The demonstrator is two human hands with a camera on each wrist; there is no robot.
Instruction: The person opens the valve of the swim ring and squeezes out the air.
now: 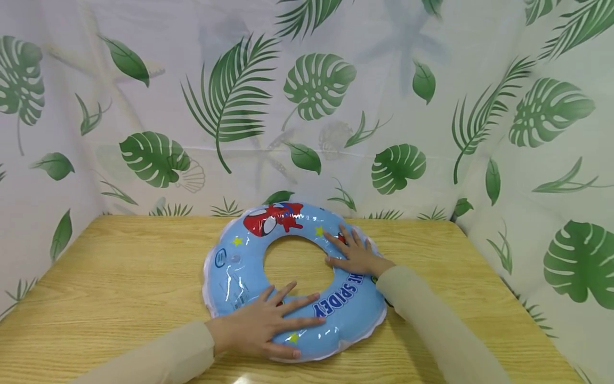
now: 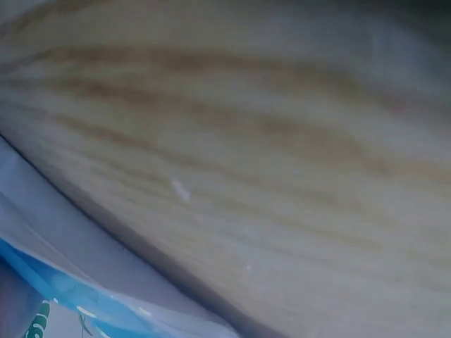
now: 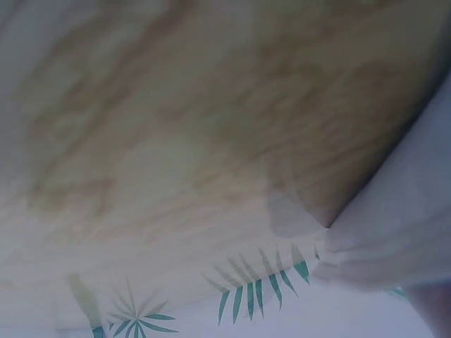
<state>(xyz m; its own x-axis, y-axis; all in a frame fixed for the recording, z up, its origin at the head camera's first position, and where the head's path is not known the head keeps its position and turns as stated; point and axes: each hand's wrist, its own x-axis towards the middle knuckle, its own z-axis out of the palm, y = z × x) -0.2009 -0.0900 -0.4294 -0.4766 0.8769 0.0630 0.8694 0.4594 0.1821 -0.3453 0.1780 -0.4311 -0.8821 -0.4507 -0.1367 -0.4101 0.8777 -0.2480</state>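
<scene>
A blue inflatable swim ring (image 1: 240, 266) with a pale edge, a red cartoon figure and "THE SPIDEY" lettering lies on the wooden table. On its near side rests my left hand (image 1: 264, 322), fingers spread over the top surface. My right hand (image 1: 355, 255) lies on the ring's right side, fingers spread toward the hole. In the left wrist view, the pale edge and blue surface of the swim ring (image 2: 106, 306) fill the lower left corner. The right wrist view shows its whitish edge (image 3: 402, 218) at the right, with a bit of hand below.
The wooden table (image 1: 120, 266) extends around the ring, its wood grain blurred in both wrist views. A white curtain (image 1: 336, 170) with green leaf prints stands behind the table and along both sides.
</scene>
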